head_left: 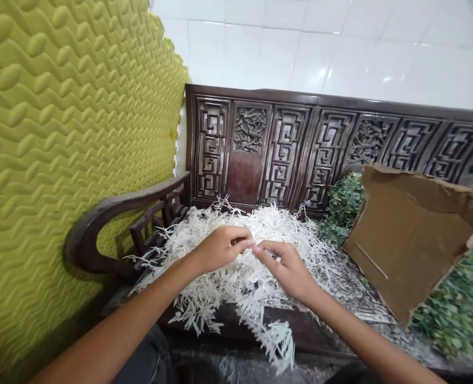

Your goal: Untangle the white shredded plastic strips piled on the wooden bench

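Observation:
A heap of white artificial branches (276, 218) covers the seat in front of me, and some sprigs hang over the front edge. Above the heap my left hand (225, 246) and my right hand (286, 266) meet at the fingertips. Thumb and forefinger are pinched together on each hand. Whatever lies between them is too small to make out against the white branches behind.
The heap lies on a dark carved wooden bench (244, 178) with a curved armrest (85, 237). At the right, a sheet of brown cardboard (408, 229) leans over green artificial foliage (456, 304). Yellow padded matting (80, 117) rises at the left.

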Available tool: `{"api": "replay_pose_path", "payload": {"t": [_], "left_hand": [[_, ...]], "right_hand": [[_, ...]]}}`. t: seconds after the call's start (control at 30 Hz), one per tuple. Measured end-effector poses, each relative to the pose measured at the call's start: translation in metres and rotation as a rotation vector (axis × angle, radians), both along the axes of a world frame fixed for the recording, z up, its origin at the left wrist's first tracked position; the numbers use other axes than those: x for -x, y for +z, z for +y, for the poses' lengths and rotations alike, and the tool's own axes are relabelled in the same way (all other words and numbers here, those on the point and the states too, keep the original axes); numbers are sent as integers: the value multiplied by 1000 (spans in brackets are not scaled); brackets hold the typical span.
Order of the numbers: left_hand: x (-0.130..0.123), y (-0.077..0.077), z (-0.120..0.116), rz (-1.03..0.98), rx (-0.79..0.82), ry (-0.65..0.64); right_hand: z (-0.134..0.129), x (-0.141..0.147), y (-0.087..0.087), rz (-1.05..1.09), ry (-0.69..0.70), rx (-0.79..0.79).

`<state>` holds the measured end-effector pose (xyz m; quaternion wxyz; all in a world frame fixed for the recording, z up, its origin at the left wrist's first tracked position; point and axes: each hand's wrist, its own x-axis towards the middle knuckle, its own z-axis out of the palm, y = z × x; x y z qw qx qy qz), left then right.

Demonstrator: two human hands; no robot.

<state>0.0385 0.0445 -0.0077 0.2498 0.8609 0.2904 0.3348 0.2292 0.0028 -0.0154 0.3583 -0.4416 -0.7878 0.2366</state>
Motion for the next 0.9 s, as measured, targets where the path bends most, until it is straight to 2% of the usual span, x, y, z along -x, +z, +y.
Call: {"api": "replay_pose_path", "payload": {"t": [0.1,0.2,0.23,0.3,0.4,0.5,0.63,0.7,0.8,0.9], "left_hand": [[12,-7,20,-73,-100,179],[42,-18,49,-166,-85,478],[53,-22,57,-170,-58,523],[67,-29,66,-138,-10,507],[67,-32,60,-99,36,398],[53,-24,42,-104,121,215],[41,-10,19,-58,253,-37],[40,-7,14,-19,218,-63],[42,-8,14,32,157,-32],[44,-11,18,65,163,-6]], "right_hand": [[-12,10,2,-90,134,18],[-30,25,8,-174,298,35],[-36,30,10,-188,317,31],[-42,37,11,-185,289,25],[-36,40,8,-129,184,50],[-21,34,2,-31,80,57],[-6,27,0,96,14,95],[-1,25,0,156,-14,110],[5,22,-2,239,-70,124],[8,20,-3,268,-83,113]]}}
